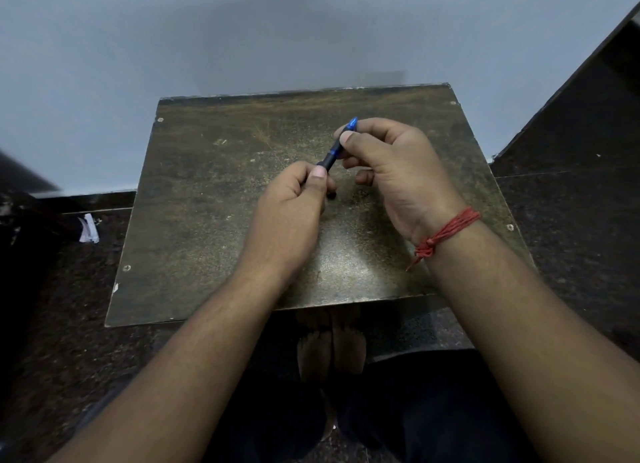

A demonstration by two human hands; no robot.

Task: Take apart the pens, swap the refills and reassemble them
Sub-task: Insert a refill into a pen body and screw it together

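Pen (pixel 335 150) held above desk (pixel 214 199), tilted, blue tip end pointing away. Left hand (pixel 294 203) grip closed on black lower barrel; right hand (pixel 391 164) grip pinching blue upper section. Red thread (pixel 446 232) on right wrist.

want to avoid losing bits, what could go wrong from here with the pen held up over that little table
1. The pen is gripped at both ends, left hand on the black part, right hand on the blue tip, above the table; if it comes apart suddenly, a small part could drop.
2. The tabletop is small with dark floor around it, so anything rolling off may be hard to find.
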